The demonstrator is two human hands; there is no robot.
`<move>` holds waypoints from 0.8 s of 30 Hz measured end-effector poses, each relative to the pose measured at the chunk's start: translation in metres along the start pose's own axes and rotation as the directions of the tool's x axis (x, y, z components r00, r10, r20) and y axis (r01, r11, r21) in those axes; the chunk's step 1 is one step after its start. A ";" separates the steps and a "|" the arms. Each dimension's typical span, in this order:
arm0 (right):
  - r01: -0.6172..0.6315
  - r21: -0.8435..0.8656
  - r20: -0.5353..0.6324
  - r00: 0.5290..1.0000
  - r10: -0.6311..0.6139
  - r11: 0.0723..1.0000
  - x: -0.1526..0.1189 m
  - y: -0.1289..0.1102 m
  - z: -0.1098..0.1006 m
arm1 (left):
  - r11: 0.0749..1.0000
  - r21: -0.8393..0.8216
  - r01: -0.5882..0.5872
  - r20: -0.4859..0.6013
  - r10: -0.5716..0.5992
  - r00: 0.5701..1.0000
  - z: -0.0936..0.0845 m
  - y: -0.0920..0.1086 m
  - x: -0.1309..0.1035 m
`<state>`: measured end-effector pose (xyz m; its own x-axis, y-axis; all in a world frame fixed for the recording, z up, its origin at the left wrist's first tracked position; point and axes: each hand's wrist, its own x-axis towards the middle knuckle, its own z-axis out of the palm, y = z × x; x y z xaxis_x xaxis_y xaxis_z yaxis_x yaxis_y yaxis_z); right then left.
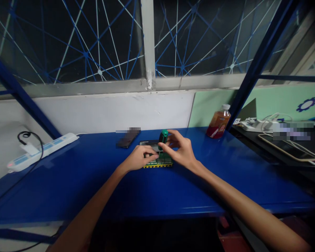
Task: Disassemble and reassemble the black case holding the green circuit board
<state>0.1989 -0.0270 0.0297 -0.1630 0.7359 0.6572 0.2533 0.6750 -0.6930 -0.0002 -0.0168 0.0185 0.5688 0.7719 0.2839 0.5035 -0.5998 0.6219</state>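
In the middle of the table, my right hand [182, 150] grips a screwdriver [163, 137] by its green and black handle, which stands almost upright. Its thin shaft points down to the fingertips of my left hand [140, 157]. Those fingers are closed together by the shaft's lower end; what is between them is hidden. Under both hands lies a flat green case or board [161, 163] with rows of small pale pieces and a yellow-and-black front edge. A dark panel with a grey area shows behind it, partly covered by my hands.
On the blue table [157, 192], a dark phone-like slab [128, 138] lies behind my left hand. A white power strip [44, 152] with a black cable is at left. A bottle of reddish drink [218, 122] stands at back right, near a blue post. Farther right lies a phone [286, 147] among white cables.
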 end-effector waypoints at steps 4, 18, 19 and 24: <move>0.007 -0.004 0.010 1.000 -0.007 1.000 0.000 0.000 0.001 | 1.000 0.017 -0.004 0.018 0.004 1.000 0.000 -0.003 0.000; 0.068 -0.181 0.107 0.993 -0.049 0.981 0.013 0.004 -0.002 | 0.997 -0.011 0.073 -0.164 -0.074 0.984 0.020 0.001 0.004; 0.081 -0.191 0.160 0.986 -0.050 0.978 0.017 0.004 -0.003 | 0.997 -0.017 0.075 -0.160 -0.077 0.984 0.019 0.001 0.004; 0.125 -0.140 0.322 0.944 -0.074 0.982 0.029 0.000 0.000 | 0.996 -0.008 0.089 -0.135 -0.089 0.987 0.016 0.001 0.003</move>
<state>0.1942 -0.0050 0.0488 -0.4795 0.6619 0.5762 0.3622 0.7474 -0.5570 0.0122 -0.0186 0.0086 0.4288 0.8437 0.3230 0.5467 -0.5270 0.6507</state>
